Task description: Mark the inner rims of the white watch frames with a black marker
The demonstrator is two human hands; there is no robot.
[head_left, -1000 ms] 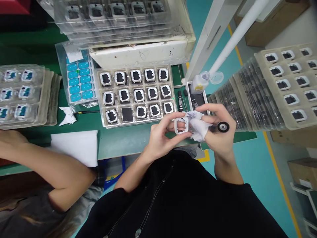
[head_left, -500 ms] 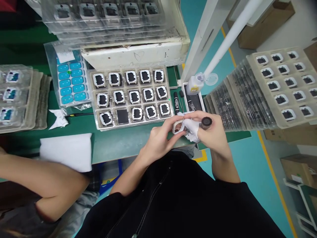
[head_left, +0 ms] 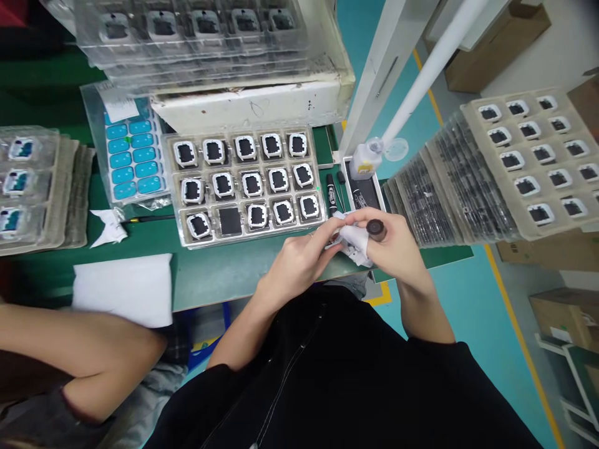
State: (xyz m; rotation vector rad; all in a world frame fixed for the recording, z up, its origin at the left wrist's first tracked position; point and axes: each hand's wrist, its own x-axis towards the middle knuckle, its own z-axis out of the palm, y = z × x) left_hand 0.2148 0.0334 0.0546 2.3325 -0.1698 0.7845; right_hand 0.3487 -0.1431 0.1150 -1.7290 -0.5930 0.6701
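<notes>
My left hand (head_left: 297, 259) is closed, thumb and fingers pinching a small white frame that my fingers now almost wholly hide. Bunched white cloth (head_left: 354, 240) is pressed against it by my right hand (head_left: 395, 246), whose thumb lies under the cloth. A dark brown round-ended handle (head_left: 375, 229) sticks up out of the right hand; its other end is hidden. Left of the hands lies a clear plastic tray (head_left: 210, 242) with rows of white square frames around black centres. One front-row pocket (head_left: 230, 221) shows only a black square.
Behind my hands are a black marker (head_left: 332, 192), tweezers and a small box with a white bottle (head_left: 366, 159). Stacked trays (head_left: 510, 168) stand at right. Blue pieces (head_left: 135, 153) lie bagged beyond a folded white cloth (head_left: 124, 290). A co-worker's arm (head_left: 79, 349) reaches in from the left.
The white frame, visible between my fingers before, is now mostly covered by them. Both hands have shifted slightly left in the view, and the brown handle has moved left with the right hand.
</notes>
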